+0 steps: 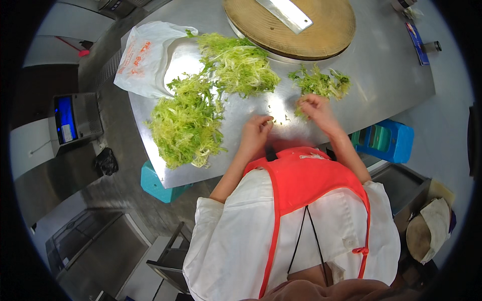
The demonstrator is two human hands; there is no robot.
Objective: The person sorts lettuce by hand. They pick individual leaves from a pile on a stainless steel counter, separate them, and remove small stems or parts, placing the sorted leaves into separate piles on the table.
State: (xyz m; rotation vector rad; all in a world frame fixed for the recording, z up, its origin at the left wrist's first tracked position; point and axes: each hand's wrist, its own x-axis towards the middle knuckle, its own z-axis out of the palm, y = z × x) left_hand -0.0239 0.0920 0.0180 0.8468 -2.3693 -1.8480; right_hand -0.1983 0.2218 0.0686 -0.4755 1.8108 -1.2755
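Observation:
On the metal table [376, 90] lie leafy frisée greens: a large heap [188, 128] at the left, another heap [244, 67] in the middle and a smaller pile [320, 82] at the right. My left hand [259, 129] is over the table, right of the large heap, its fingertips pinched together around a tiny green bit. Just below the small pile, my right hand [314, 107] has its fingers curled, with a bit of green showing beneath them; its grip is partly hidden. Small leaf scraps [280, 121] are scattered between both hands.
A round wooden chopping block [324, 30] bears a cleaver [288, 13] at the far side. A white plastic bag [141, 60] lies at the left. A blue packet [417, 44] and a small jar [432, 46] stand far right. Plastic stools [399, 141] are beneath the table's edges.

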